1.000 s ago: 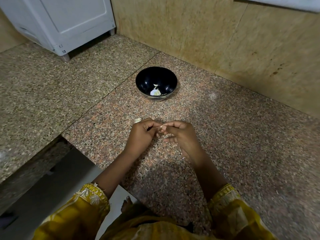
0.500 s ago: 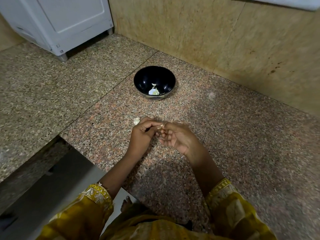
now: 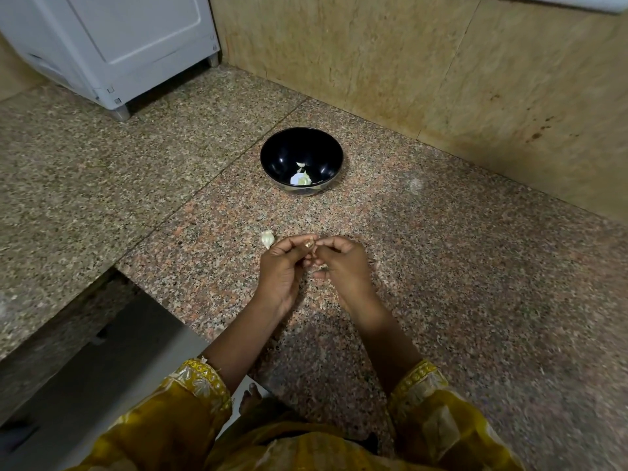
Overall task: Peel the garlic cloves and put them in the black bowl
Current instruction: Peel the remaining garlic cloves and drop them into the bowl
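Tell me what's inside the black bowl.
The round glossy black bowl holds a few pale garlic pieces at its bottom. Its near inner wall is hidden from this angle.

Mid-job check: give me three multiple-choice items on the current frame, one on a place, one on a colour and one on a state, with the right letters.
1. The loose clove lies: A. on the counter beside the left hand; B. by the right elbow; C. against the wall.
2. The bowl is: A. white; B. black; C. green.
3. The right hand and left hand: A. lie flat; B. lift the bowl; C. pinch a second clove between them.
Answers: 1 A, it rests just left of that hand's fingers. 2 B, it is glossy black with pale pieces inside. 3 C, the fingertips of both hands meet on it.
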